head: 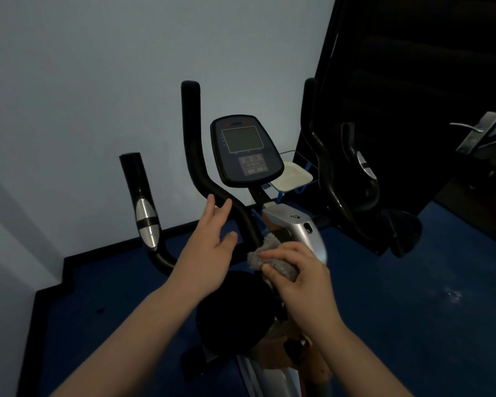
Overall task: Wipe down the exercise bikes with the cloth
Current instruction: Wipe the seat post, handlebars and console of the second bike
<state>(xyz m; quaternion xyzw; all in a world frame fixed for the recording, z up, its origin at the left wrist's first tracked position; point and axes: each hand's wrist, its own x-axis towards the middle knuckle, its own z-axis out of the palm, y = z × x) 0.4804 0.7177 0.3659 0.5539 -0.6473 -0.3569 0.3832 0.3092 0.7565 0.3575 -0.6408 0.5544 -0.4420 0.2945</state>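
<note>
An exercise bike stands in front of me, with a black console on its mast and curved black handlebars. My right hand is shut on a grey fluffy cloth, pressing it against the base of the left handlebar next to the silver mast cover. My left hand is open, fingers spread, its fingertips touching the bend of that same handlebar. The black saddle lies below both hands. A second grip with a silver sensor rises on the left.
The right handlebars stand close to a dark door with a metal handle. A small white tray in a blue wire rack sits behind the console. The pale wall is close behind, and blue carpet covers the floor.
</note>
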